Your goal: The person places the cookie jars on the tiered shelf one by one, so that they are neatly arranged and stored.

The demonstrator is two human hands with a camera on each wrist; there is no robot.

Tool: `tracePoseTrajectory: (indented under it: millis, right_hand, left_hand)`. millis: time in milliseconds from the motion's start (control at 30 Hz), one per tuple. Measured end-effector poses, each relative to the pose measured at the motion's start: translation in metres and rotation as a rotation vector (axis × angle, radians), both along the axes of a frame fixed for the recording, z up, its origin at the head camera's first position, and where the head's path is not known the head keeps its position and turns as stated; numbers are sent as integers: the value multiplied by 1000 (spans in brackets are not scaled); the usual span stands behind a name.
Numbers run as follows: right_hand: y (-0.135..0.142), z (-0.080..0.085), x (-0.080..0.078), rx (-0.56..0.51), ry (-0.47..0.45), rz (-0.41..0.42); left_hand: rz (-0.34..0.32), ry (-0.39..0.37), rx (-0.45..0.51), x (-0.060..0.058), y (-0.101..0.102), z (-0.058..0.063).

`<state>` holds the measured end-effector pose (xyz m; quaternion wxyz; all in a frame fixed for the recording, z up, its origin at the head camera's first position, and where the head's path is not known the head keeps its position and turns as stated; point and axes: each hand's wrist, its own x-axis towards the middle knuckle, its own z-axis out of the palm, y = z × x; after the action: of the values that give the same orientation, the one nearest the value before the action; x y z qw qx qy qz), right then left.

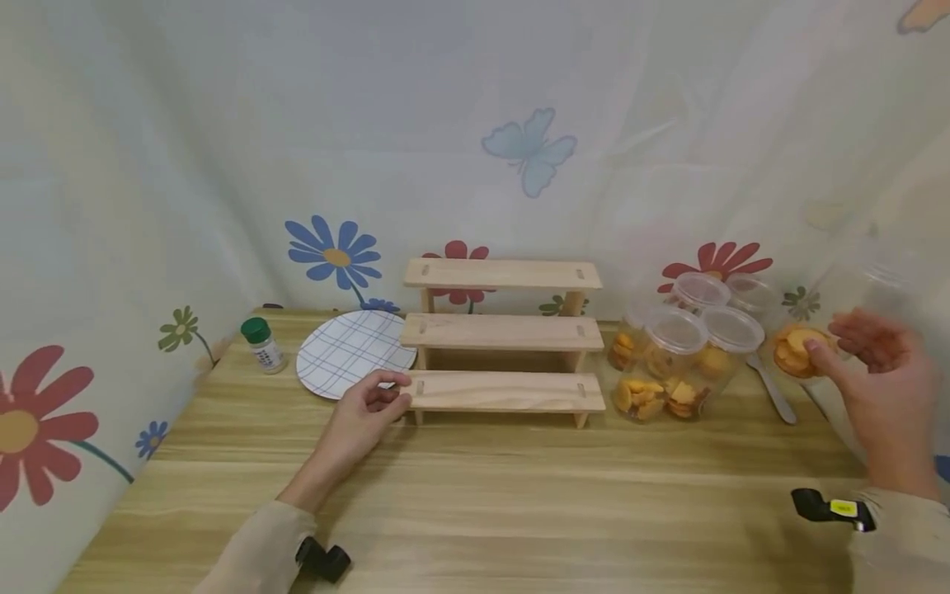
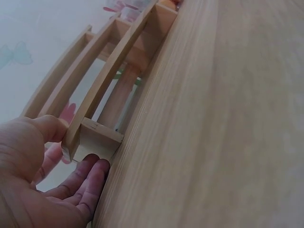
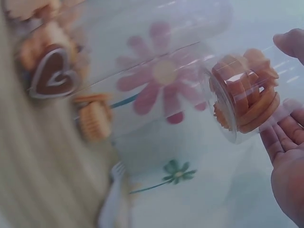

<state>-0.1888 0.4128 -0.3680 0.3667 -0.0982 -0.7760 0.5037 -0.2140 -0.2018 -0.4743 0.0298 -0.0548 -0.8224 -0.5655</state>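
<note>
A three-tier wooden stand is in the middle of the table. My left hand grips the left end of its lowest tier. In the left wrist view, the thumb lies along that tier's end and other fingers reach the leg beneath. Off to the right, my right hand holds up a clear jar of round ridged cookies between thumb and fingers. The jar is tilted over, with its cookies at the base. Several clear lidded jars stand between the stand and this hand.
Left of the stand lies a white plate with a blue grid, beside a small green-capped shaker. A fork lies at the right behind the jars. Flowered cloth hangs along the back and sides of the table.
</note>
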Motion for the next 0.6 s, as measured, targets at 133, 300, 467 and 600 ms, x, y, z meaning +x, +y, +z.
tracePoseTrajectory:
  millis: [133,300,467,600]
  right_hand:
    - [-5,23,-2,28,7,-18]
    - [-20,50,-5,39,-10,-40]
    - [-43,76,-15,-126,74,80]
    - [-63,87,-30,-312,186,266]
  left_hand:
    - [4,-8,0,-1,0,-1]
    - [8,-12,1,1,2,0]
    - [15,-12,-6,1,2,1]
    - [13,-11,-7,2,1,2]
